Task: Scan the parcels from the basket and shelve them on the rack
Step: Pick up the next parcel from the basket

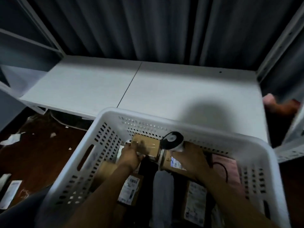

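Fingers (131, 146) of the left hand (130, 157) curled round a blurred cardboard box (148, 146) inside the white basket (181, 125); right hand (189, 159) gripping a barcode scanner (172, 139) beside it; other parcels (130, 188) half hidden under forearms (102, 191); rack shelf (148, 89) beyond the far rim

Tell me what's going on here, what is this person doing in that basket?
A person is reaching into a white basket of parcels in front of a white rack shelf. The left hand grips a small cardboard box near the basket's far wall. The right hand holds a scanner right beside that box. More labelled parcels lie lower in the basket.
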Tool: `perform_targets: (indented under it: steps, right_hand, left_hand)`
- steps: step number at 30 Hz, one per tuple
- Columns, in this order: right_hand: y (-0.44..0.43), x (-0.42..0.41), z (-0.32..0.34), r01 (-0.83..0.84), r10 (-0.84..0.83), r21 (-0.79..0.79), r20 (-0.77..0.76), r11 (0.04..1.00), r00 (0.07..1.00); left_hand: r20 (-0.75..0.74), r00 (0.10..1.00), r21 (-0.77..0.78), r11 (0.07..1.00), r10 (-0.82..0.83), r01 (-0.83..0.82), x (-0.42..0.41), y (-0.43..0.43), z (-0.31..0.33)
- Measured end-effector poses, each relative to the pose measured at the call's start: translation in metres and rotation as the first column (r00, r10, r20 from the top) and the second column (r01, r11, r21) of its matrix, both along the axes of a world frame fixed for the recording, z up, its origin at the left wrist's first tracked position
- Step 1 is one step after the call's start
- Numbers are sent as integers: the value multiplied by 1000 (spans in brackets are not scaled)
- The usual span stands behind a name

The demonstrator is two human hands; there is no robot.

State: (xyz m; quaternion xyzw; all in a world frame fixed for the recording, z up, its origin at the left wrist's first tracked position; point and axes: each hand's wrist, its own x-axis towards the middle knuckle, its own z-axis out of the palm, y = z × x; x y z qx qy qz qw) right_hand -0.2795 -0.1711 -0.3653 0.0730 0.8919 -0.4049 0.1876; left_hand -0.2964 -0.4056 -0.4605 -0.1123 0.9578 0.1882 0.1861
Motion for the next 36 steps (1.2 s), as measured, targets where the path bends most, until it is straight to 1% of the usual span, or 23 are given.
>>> perform_targets:
  steps: [2,4,7,9,11,14,16,18,20,24,27,30,33,36]
  right_hand:
    - [-5,-10,-18,19,-17,-51,51,999,999]
    - [-8,-18,-36,61,-54,-109,65,992,996]
    - [-12,-23,-51,77,-65,-157,78,985,995]
    - [-12,-25,-56,78,-60,-188,101,979,993]
    - [-10,-26,-59,87,-64,-213,114,973,991]
    - [-6,-25,-62,107,-81,-209,129,972,988]
    - [-2,-23,-63,147,-116,-224,146,963,983]
    - [0,-21,-66,193,-158,-236,163,952,974]
    - [1,-20,-67,238,-195,-258,180,936,964]
    - [4,-18,-59,242,-200,-289,165,926,966]
    - [6,-12,-47,230,-186,-306,165,924,968]
    - [8,-2,-38,219,-181,-317,143,923,973]
    - [11,5,-40,232,-197,-327,134,916,971]
    - [13,11,-50,269,-224,-362,162,893,961]
  left_hand:
    - [11,1000,36,999,25,-25,-8,-2,-20]
    - [17,998,79,995,67,-68,-18,-6,-39]
    - [47,995,73,994,84,-87,-27,-15,-59]
    - [28,994,120,987,107,-109,-28,-16,-61]
    - [-28,992,175,978,124,-117,-26,-16,-62]
    - [-104,985,256,961,140,-110,-19,-13,-63]
    - [-135,985,250,966,105,-69,-18,-16,-62]
    - [-148,988,228,974,48,-14,-18,-22,-58]
    - [-123,992,255,967,25,8,-18,-28,-54]
    - [-75,992,337,939,97,-66,-15,-31,-44]
    - [-14,1000,273,962,14,-9,-14,-29,-35]
    - [-4,999,225,974,-32,32,-15,-26,-31]
    - [25,999,206,978,-36,30,-16,-28,-30]
    - [24,999,183,983,-31,26,-16,-31,-30]
